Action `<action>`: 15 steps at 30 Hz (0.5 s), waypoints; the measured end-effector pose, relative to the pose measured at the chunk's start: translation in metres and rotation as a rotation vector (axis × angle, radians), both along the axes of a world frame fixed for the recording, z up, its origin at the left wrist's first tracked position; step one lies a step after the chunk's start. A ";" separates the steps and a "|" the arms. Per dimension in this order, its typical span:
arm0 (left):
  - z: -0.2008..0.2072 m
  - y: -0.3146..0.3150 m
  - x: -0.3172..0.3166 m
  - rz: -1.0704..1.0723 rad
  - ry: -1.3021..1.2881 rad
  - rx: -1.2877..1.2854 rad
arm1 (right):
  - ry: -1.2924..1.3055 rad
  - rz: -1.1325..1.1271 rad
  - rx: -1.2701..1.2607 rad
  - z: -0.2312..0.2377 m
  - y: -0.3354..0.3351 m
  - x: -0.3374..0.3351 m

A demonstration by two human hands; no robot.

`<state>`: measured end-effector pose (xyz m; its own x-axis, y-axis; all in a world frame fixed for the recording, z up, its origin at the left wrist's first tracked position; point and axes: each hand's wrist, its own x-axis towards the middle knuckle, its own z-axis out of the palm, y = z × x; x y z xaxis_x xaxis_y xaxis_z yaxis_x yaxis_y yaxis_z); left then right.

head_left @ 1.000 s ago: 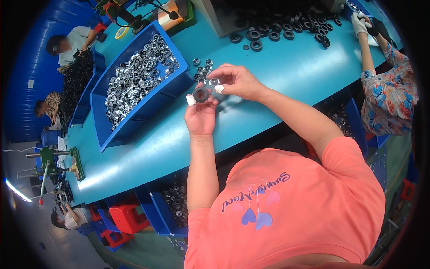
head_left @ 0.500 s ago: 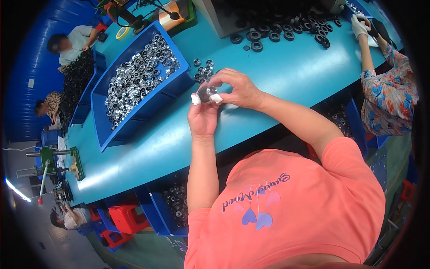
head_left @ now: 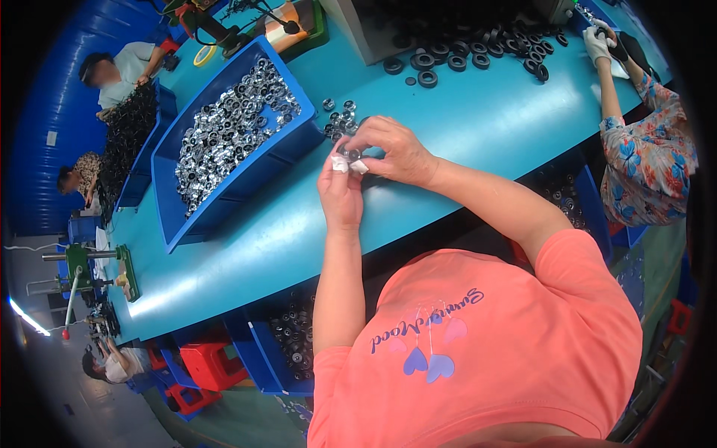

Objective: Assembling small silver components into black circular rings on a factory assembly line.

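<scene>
My left hand (head_left: 342, 187) and my right hand (head_left: 396, 151) meet over the near part of the teal bench, both closed on a small round shiny metal part (head_left: 352, 155). White wrapping covers the thumb tips. Fingers hide much of the part, so its full shape cannot be made out. Just beyond my hands lies a small pile of similar silver-and-black round parts (head_left: 343, 119). To the left, a large blue bin (head_left: 246, 190) holds a heap of these shiny parts (head_left: 231, 134).
Black rubber-like rings (head_left: 463, 56) lie scattered at the back beside a grey box (head_left: 355, 30). A co-worker in a floral top (head_left: 646, 164) sits at the right. Blue bins (head_left: 269, 358) with parts stand under the bench (head_left: 478, 134). A green hand press (head_left: 82, 265) is far left.
My left hand has tilted up and in, its thumb now over the front of the metal part. My right hand has barely moved; the part shows less between the fingers.
</scene>
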<state>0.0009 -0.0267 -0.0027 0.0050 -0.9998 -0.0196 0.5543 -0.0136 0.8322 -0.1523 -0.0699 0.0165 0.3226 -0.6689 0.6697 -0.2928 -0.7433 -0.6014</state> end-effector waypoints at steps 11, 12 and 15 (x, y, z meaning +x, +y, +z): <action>-0.001 0.002 -0.002 0.107 -0.156 -0.107 | -0.045 0.153 0.500 -0.001 -0.005 -0.010; 0.000 0.002 -0.002 0.095 -0.162 -0.127 | -0.035 0.188 0.498 -0.004 -0.005 -0.009; -0.007 0.000 0.002 0.129 -0.200 -0.107 | -0.019 0.253 0.413 -0.009 -0.004 -0.008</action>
